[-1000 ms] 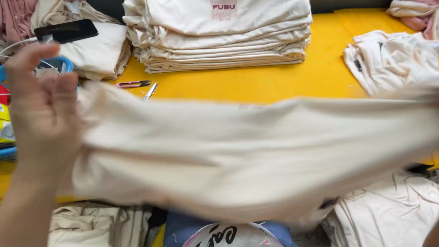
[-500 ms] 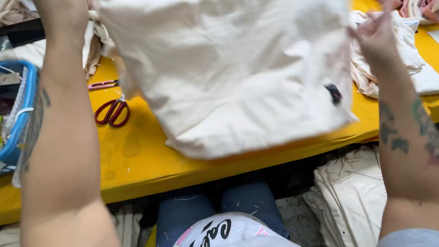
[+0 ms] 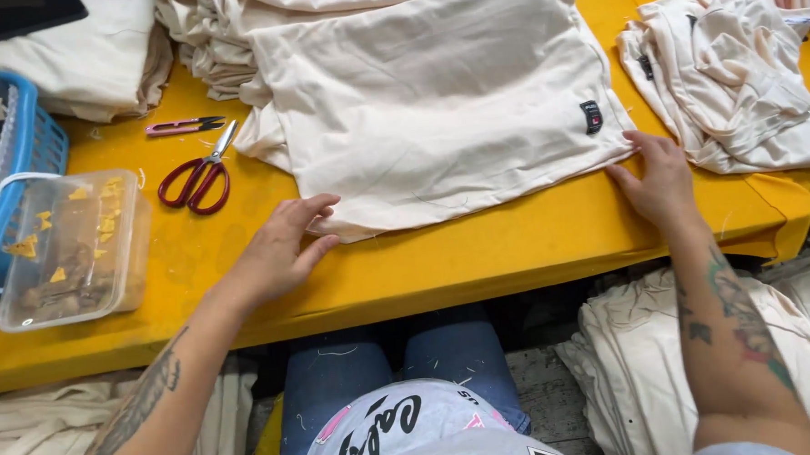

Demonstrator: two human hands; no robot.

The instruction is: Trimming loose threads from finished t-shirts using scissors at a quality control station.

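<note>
Left hand (image 3: 279, 251) flat, fingers spread, fingertips on near left corner of cream garment (image 3: 436, 108). Right hand (image 3: 660, 182) flat too, fingers loosely together, pressing near right corner below small black label (image 3: 591, 116). Neither hand pinches anything. Garment lies spread on yellow table (image 3: 479, 252), top edge overlapping cream stack (image 3: 205, 36). Red scissors (image 3: 200, 173) and pink snips (image 3: 182, 126) just left of it, plastic tub (image 3: 69, 247) further left. To do well, likely: draw corners apart evenly, keep near hem straight, smooth wrinkles outward.
</note>
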